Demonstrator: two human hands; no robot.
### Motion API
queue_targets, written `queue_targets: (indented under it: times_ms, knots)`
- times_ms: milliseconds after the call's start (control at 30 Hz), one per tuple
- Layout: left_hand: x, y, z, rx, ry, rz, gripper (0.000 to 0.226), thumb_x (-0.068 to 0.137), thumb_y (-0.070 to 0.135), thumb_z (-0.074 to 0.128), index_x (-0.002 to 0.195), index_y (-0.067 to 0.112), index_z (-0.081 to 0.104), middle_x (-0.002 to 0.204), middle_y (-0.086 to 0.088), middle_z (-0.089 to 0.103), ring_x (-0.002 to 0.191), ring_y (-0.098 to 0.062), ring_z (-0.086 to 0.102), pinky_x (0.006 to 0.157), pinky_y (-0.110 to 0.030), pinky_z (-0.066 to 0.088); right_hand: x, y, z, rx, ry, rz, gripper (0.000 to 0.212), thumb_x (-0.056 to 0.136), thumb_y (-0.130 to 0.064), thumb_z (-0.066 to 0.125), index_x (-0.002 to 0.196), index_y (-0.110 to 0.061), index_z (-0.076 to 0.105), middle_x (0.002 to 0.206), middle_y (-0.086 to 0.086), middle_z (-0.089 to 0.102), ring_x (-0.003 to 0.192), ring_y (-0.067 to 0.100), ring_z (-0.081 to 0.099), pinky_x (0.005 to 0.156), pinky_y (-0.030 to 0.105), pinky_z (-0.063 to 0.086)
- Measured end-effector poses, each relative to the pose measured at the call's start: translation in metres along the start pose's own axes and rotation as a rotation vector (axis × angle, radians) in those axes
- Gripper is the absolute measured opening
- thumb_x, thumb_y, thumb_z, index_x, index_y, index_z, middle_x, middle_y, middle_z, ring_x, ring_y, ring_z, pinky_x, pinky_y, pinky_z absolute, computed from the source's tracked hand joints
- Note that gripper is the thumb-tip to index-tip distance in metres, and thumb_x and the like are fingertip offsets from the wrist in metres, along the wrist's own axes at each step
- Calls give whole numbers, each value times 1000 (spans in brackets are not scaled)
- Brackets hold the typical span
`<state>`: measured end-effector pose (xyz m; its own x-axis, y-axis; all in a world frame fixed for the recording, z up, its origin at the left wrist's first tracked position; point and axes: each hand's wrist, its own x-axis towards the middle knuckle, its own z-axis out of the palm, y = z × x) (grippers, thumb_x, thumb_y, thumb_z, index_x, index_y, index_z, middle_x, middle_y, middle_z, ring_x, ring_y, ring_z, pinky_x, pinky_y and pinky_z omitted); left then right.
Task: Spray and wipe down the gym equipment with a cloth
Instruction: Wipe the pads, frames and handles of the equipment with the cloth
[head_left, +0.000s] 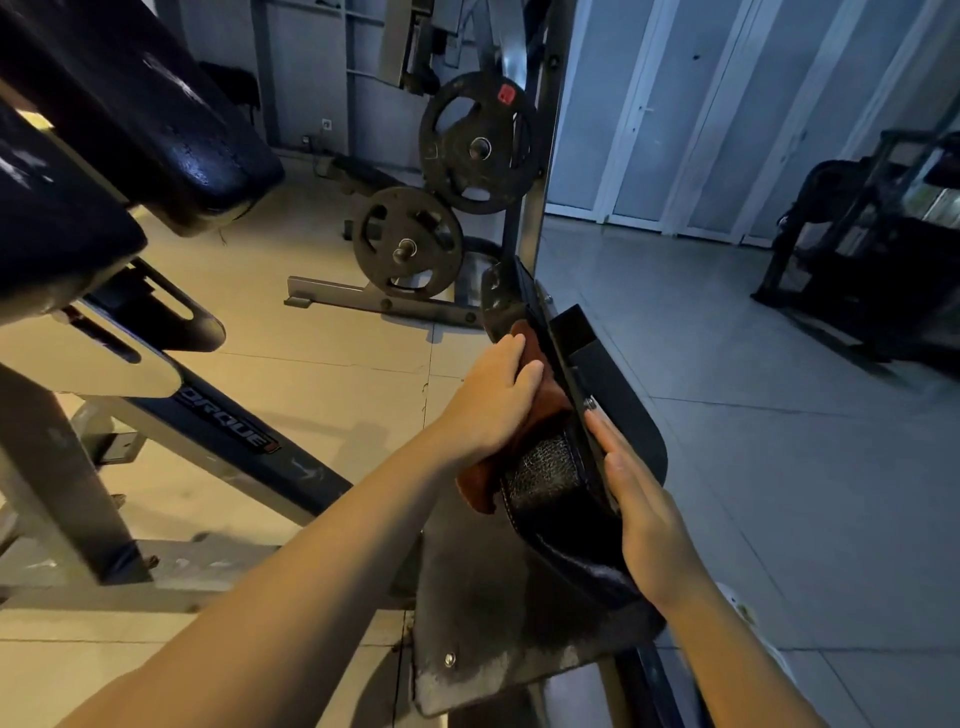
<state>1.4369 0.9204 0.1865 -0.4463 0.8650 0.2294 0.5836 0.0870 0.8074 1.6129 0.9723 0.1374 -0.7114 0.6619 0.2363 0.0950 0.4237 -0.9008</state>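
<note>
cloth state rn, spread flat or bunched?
Bunched. The reddish cloth sits crumpled under the left hand, pressed against the black pad, one end hanging below the palm. The right hand braces the pad's other side.

Two bare forearms in view, no sleeves showing. Left hand (493, 395) bare: no glove, ring or watch. Right hand (641, 499) likewise bare, wrist unadorned. Fingers (605, 434) slim, nails short, unpainted as far as dim light shows.

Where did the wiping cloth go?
In the head view, the reddish-brown cloth is just right of centre, pressed under the left hand against the black padded seat, which the right hand steadies.
</note>
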Motion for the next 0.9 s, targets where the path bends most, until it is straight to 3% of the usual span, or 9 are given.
queue_targets:
  times_ms: [100, 200, 300, 500, 600, 800, 900]
  knots:
    - [-40, 10, -4, -2, -32, 12, 51, 105, 36, 29, 153, 18, 25, 159, 2, 24, 145, -15, 22, 121, -33, 13, 0, 0, 0, 6, 3, 3, 43, 93, -51, 27, 135, -52, 35, 149, -28, 35, 138, -10, 27, 121, 36, 23]
    - [-78, 14, 1, -19, -9, 31, 52, 106, 34, 29, 154, 23, 15, 161, 9, 14, 146, -4, 12, 112, -16, 5, 0, -1, 1, 14, 7, 17, 46, 93, -52, 29, 138, -48, 35, 151, -24, 35, 140, -7, 27, 120, 41, 23]
    - [-101, 14, 9, -17, 8, 53, 53, 105, 35, 30, 155, 27, 15, 161, 14, 9, 145, 2, 6, 109, -10, 1, 0, -4, 1, -1, 16, 21, 46, 92, -52, 29, 138, -48, 33, 152, -22, 33, 139, -10, 25, 122, 38, 20]
    - [-80, 16, 5, 24, -5, 49, 51, 106, 35, 28, 154, 24, 16, 162, 11, 12, 146, -1, 9, 109, -11, 3, 1, 1, 1, 26, 9, 33, 48, 93, -53, 29, 140, -47, 33, 152, -21, 34, 140, -5, 27, 121, 41, 23]
    - [-47, 19, -2, 50, -4, 38, 47, 107, 29, 28, 151, 13, 28, 159, 1, 25, 143, -7, 20, 103, -9, 11, 1, 4, 1, 61, 1, 29, 46, 93, -52, 30, 139, -49, 35, 150, -24, 36, 140, -4, 29, 120, 41, 24]
    - [6, 14, -6, -47, 39, -134, 47, 108, 27, 24, 152, 13, 27, 158, -7, 28, 144, -21, 26, 113, -25, 19, 1, 2, 0, 13, -12, 12, 42, 93, -49, 27, 135, -51, 33, 149, -29, 34, 137, -12, 26, 121, 32, 21]
    - [3, 9, -3, -73, 53, -132, 45, 107, 29, 26, 150, 18, 33, 154, -4, 37, 140, -22, 34, 115, -34, 24, 1, 2, -1, -12, -9, 1, 40, 94, -48, 26, 133, -54, 32, 145, -36, 32, 136, -15, 26, 120, 28, 21]
